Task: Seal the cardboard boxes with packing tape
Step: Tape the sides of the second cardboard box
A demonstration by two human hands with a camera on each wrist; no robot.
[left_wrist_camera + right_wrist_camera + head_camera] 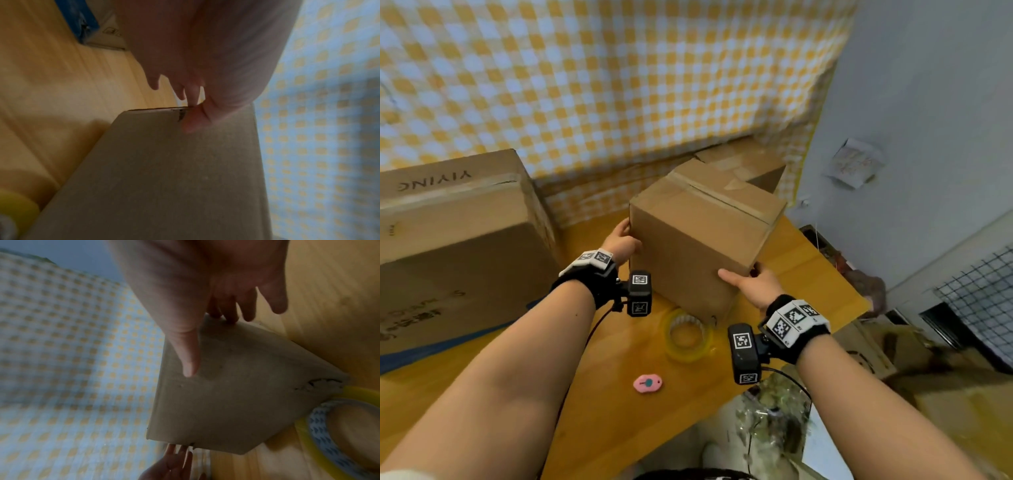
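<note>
A small brown cardboard box (698,240) is tilted, its low corner over the wooden table (602,394). A clear strip seems to run along its top seam. My left hand (621,241) grips its left edge, thumb (195,120) on the near face and fingers behind. My right hand (750,282) grips the right edge, thumb (188,356) flat on the near face (226,394) and fingers curled round the far side. A yellow-edged roll of packing tape (688,334) lies flat on the table under the box's low corner, also visible in the right wrist view (339,426).
A pink cutter (648,383) lies on the table near me. A large printed carton (458,240) fills the left side. Another cardboard box (743,164) stands behind the held one. Yellow checked cloth (602,85) hangs at the back. Cluttered floor lies beyond the table's right edge.
</note>
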